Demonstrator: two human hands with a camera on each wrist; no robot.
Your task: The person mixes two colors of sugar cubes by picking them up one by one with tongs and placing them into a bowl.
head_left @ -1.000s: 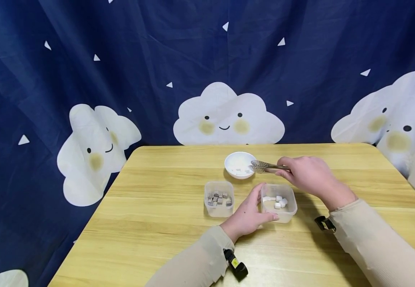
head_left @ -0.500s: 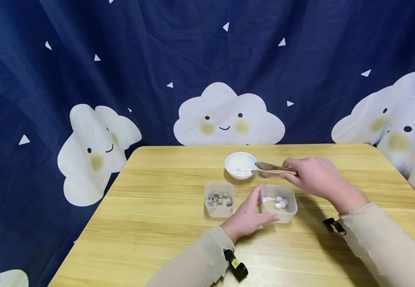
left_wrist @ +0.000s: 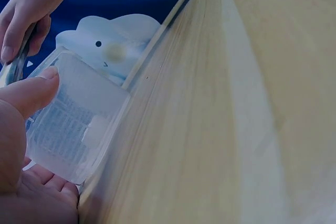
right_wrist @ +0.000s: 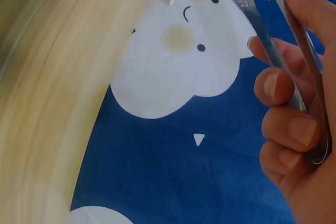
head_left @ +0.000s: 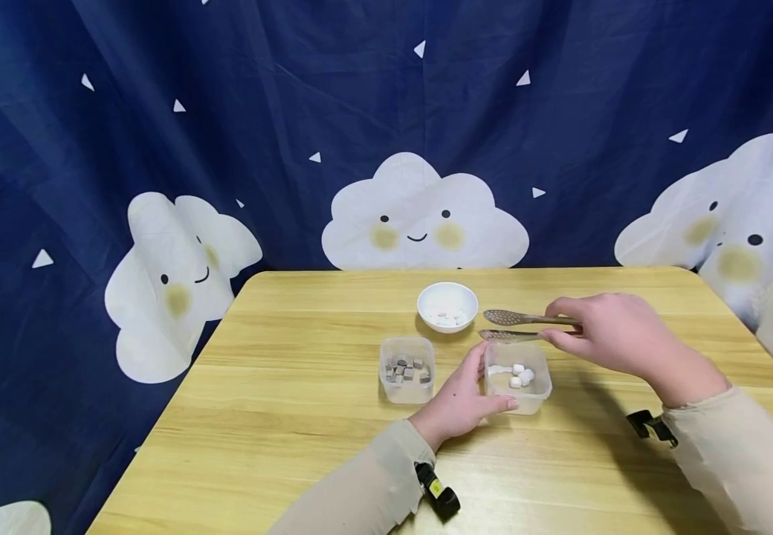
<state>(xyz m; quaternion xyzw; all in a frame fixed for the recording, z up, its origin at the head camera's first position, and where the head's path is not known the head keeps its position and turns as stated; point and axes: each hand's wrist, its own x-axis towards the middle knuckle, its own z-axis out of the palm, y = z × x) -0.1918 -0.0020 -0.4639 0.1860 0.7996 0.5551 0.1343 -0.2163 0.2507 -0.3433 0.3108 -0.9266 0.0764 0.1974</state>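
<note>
My left hand point(head_left: 458, 401) holds a clear plastic container point(head_left: 537, 397) by its left side, thumb at the front wall and fingers behind. Inside lie several white cubes point(head_left: 516, 382). In my right hand point(head_left: 617, 338) is a pair of metal tongs point(head_left: 516, 319) with perforated tips; the right wrist view shows the fingers curled round the tongs point(right_wrist: 268, 40). The two tips are spread apart with nothing between them, over the far rim of that container. Seen from the left wrist, the thumb presses the wall of the container point(left_wrist: 73, 124).
A second clear container point(head_left: 406, 349) with several grey-brown cubes point(head_left: 408, 374) stands left of my left hand. Farther back is a white bowl point(head_left: 447, 299) holding several small pale pieces. The wooden table point(head_left: 279, 416) ends at a dark blue curtain point(head_left: 386, 89) with cloud prints.
My right hand has drawn back to the right and toward me, taking the tongs from the bowl's edge to the held container's far rim. The tongs' tips have spread wider. My left hand stays put.
</note>
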